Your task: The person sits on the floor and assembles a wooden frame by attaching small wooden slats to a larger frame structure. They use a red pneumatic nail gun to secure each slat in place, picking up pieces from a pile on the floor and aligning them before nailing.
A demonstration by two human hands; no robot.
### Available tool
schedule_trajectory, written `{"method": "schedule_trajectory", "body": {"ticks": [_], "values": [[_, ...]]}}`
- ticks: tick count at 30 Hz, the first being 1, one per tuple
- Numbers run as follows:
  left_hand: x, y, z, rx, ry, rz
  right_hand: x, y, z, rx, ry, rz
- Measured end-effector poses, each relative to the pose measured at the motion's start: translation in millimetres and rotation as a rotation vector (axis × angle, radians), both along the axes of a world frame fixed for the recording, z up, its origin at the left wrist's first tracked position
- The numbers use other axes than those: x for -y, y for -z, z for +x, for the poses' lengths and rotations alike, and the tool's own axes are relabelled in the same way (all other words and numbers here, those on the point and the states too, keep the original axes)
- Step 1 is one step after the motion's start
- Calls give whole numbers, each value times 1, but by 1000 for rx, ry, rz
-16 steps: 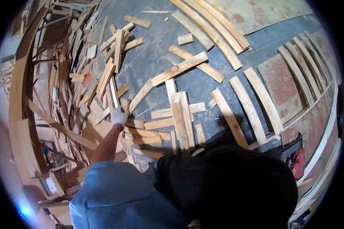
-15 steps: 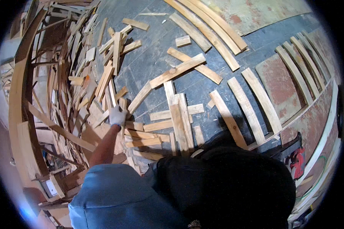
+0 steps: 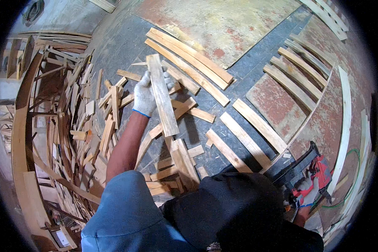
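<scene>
The fingers of the left hand, in a white knitted glove with a blue cuff, are closed around a flat wooden slat, gripping it near its upper half so that the longer lower part hangs free above the floor. The slat is pale, rough-sawn and straight, with square ends, and it is lifted clear of the other pieces, probably so it can be looked at or turned. Just below these fingers lie short offcuts crossing each other in a loose heap, and to their left a bigger pile of thin scraps leans against a curved wooden frame. Beyond the fingers, further away, long curved slats lie side by side on the dark, worn floor, which has patches of red and yellowish paint. To the right, more slats are set in parallel with gaps between them. The right hand, also gloved, is low at the right edge, wrapped on a red and black nail gun; its fingers seem clamped on the grip, though partly hidden by dark clothing.
</scene>
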State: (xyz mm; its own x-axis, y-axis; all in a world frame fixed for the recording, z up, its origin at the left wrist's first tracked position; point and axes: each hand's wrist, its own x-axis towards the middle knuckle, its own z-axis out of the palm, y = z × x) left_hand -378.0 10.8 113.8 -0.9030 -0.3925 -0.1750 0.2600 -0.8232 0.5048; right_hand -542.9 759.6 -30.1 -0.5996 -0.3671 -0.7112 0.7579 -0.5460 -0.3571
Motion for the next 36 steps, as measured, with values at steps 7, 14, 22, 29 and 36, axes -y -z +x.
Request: {"method": "schedule_trajectory", "body": {"ticks": [7, 14, 22, 29, 36], "values": [[5, 51, -7, 1012, -120, -854, -4, 6, -1, -32, -45, 88], [43, 79, 120, 1277, -215, -1678, 5, -19, -4, 15, -27, 418], [-170, 76, 321, 1485, 408, -1662, -11, -7, -20, 55, -87, 446], [-208, 106, 312, 1670, 590, -1864, -21, -13, -11, 38, -64, 463], [-193, 83, 318, 1569, 681, -2019, -11, -5, -13, 59, -109, 445]]}}
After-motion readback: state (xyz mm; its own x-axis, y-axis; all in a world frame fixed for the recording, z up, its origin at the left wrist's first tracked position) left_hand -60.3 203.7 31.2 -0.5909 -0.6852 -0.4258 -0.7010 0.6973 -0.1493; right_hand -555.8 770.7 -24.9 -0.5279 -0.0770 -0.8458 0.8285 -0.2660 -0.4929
